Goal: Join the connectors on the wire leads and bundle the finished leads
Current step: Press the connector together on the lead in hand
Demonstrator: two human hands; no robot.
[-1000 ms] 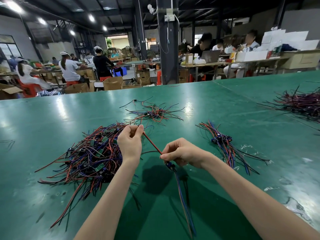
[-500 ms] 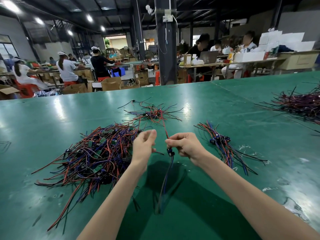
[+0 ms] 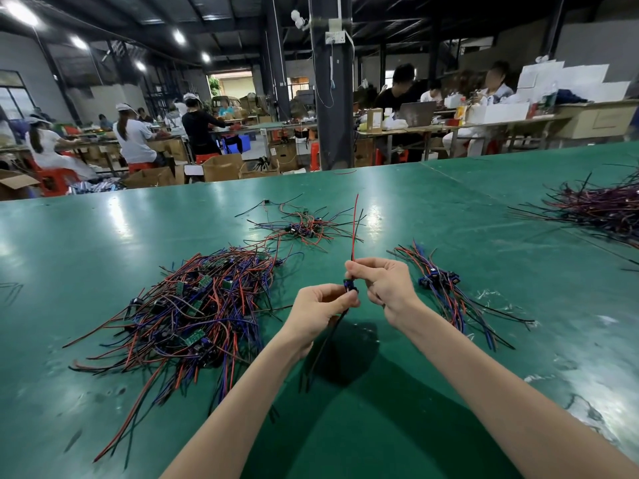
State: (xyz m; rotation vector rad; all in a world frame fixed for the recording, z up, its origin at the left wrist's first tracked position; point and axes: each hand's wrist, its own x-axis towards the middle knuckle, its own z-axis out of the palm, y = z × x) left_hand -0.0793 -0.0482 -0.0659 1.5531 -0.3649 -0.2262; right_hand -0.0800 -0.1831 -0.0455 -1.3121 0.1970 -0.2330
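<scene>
Centrally, a blue connector (image 3: 350, 285) is pinched by the left hand (image 3: 321, 307); red and black leads (image 3: 354, 223) rising from it are gripped just above by the right hand (image 3: 383, 285), over the bench (image 3: 103, 236).

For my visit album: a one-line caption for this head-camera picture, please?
Above a green table, the left hand pinches a blue connector and the right hand the red-and-black lead rising from it.
</scene>
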